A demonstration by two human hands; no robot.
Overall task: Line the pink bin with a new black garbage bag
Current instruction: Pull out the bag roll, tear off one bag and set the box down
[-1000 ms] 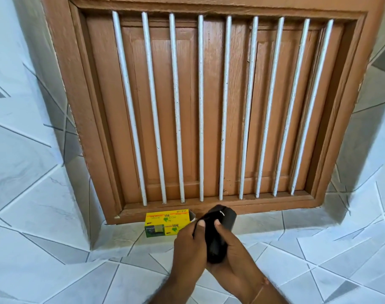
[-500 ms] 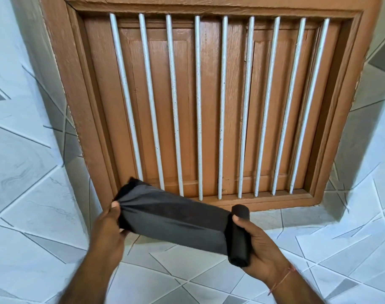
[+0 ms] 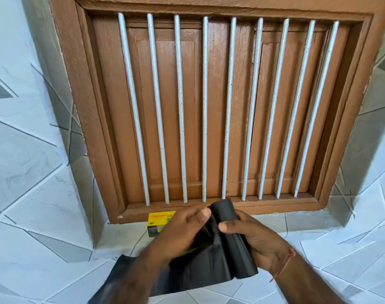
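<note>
A roll of black garbage bags [image 3: 225, 211] is held upright in my right hand [image 3: 255, 240], low in the middle of the view. A length of unrolled black bag [image 3: 200, 270] hangs from the roll toward the lower left. My left hand [image 3: 182, 231] lies over this loose bag right beside the roll, fingers bent on the plastic; the hand is blurred. The pink bin is not in view.
A yellow bin-bag box [image 3: 159, 222] stands on the tiled ledge [image 3: 286, 222] behind my left hand. Above it is a brown wooden window frame [image 3: 82, 128] with closed shutters and several white vertical bars [image 3: 180, 106]. Grey-white tiled walls [image 3: 22, 172] flank it.
My left hand pulled a length of bag out to the left, then came back to the roll. The loose bag now hangs down to the lower left, and the yellow box shows again.
</note>
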